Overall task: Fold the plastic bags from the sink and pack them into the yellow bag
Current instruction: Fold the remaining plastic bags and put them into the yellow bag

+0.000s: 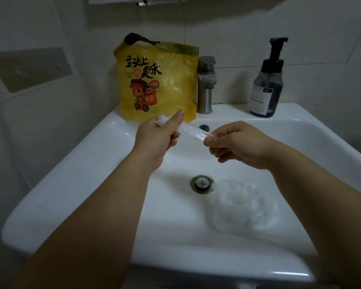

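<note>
White sink (71,184) holding crumpled clear bags (242,207) just right of drain (202,183), left hand (156,138) and right hand (236,142) grips pinching folded bag strip (193,132) above drain, yellow bag (161,84) upright beyond drain, clear plastic inside.

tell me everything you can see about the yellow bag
The yellow bag is thin, translucent plastic, printed with black characters and a cartoon rider, with a dark handle on top. It stands upright on the back rim of the sink, left of the faucet, before the tiled wall. Pale crumpled plastic shows through.
</note>
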Available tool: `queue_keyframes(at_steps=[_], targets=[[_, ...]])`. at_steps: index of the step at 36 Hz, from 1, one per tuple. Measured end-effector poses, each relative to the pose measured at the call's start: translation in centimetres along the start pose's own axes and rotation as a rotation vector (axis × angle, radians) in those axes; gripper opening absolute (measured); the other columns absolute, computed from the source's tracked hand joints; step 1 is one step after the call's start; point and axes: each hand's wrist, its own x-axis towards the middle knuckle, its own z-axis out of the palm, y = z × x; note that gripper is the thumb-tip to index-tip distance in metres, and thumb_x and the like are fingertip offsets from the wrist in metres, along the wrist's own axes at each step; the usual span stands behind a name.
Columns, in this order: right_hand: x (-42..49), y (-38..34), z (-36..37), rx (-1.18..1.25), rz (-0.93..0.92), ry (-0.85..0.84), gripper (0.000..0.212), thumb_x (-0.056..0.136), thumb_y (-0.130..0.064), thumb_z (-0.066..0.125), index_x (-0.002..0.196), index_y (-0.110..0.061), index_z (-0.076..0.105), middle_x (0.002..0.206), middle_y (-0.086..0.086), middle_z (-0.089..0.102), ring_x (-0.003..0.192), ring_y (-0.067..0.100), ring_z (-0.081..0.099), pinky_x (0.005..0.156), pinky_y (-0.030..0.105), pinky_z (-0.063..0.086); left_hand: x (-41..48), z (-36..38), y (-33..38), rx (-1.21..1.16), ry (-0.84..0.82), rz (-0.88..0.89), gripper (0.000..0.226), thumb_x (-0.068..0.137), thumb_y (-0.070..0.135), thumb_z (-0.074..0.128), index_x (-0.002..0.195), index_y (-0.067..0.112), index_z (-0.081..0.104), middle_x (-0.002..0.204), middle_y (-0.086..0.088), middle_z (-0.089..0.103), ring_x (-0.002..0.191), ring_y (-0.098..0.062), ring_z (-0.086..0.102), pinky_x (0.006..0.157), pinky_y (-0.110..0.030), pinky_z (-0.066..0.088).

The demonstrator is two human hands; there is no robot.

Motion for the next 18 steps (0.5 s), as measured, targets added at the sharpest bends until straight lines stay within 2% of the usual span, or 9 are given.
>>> queue_keyframes(at_steps=[4, 7, 10, 12, 15, 18], targets=[[0.0, 0.2, -0.4, 0.009, 0.006, 0.015, 0.012, 0.089, -0.009, 0.063, 0.088, 0.001, 0.068, 0.066, 0.006, 0.060, 0.060, 0.014, 0.055, 0.058, 0.023, 0.050, 0.1, -0.2, 0.0, -0.019, -0.001, 0.017, 0.026, 0.085, 0.031, 0.071, 0.071, 0.014, 0.058, 0.049, 0.010, 0.053, 0.047, 0.000, 0.050, 0.051, -0.012, 0.045], [0.1, 0.1, -0.8, 0.025, 0.025, 0.047, 0.010, 0.088, -0.009, 0.064, 0.084, -0.001, 0.068, 0.065, 0.006, 0.060, 0.062, 0.017, 0.055, 0.060, 0.026, 0.049, 0.0, -0.3, 0.1, -0.078, -0.051, 0.012, 0.023, 0.088, 0.026, 0.067, 0.070, 0.015, 0.059, 0.052, 0.008, 0.054, 0.049, 0.000, 0.052, 0.053, -0.011, 0.047], [0.2, 0.2, -0.8, 0.040, 0.030, 0.055, 0.010, 0.089, -0.010, 0.062, 0.082, -0.005, 0.066, 0.070, 0.006, 0.061, 0.066, 0.018, 0.055, 0.063, 0.029, 0.051, 0.0, -0.1, 0.0, -0.085, -0.032, 0.033, 0.023, 0.088, 0.020, 0.068, 0.068, 0.013, 0.060, 0.053, 0.006, 0.055, 0.050, -0.002, 0.054, 0.054, -0.012, 0.048], [0.2, 0.2, -0.5, 0.082, 0.027, 0.027, 0.008, 0.091, -0.013, 0.060, 0.092, -0.007, 0.065, 0.084, 0.009, 0.062, 0.073, 0.020, 0.055, 0.066, 0.031, 0.054, 0.1, -0.1, 0.0, -0.070, 0.001, 0.054, 0.021, 0.087, 0.018, 0.069, 0.069, 0.012, 0.061, 0.051, 0.007, 0.056, 0.050, -0.002, 0.054, 0.054, -0.012, 0.049], [0.4, 0.3, -0.1, 0.162, 0.019, -0.034, 0.025, 0.089, -0.021, 0.063, 0.110, -0.008, 0.063, 0.099, 0.010, 0.063, 0.078, 0.021, 0.057, 0.067, 0.030, 0.055, 0.1, -0.1, 0.0, -0.055, 0.011, 0.072, 0.017, 0.086, 0.017, 0.070, 0.072, 0.012, 0.063, 0.049, 0.009, 0.057, 0.049, -0.001, 0.055, 0.055, -0.013, 0.049], [0.4, 0.4, 0.2, 0.105, -0.048, 0.030, 0.013, 0.090, -0.018, 0.062, 0.096, -0.008, 0.065, 0.085, 0.008, 0.065, 0.068, 0.014, 0.059, 0.059, 0.021, 0.054, 0.0, 0.0, 0.0, -0.054, 0.005, 0.061, 0.014, 0.087, 0.020, 0.069, 0.075, 0.012, 0.065, 0.051, 0.008, 0.058, 0.051, -0.002, 0.056, 0.056, -0.013, 0.050]])
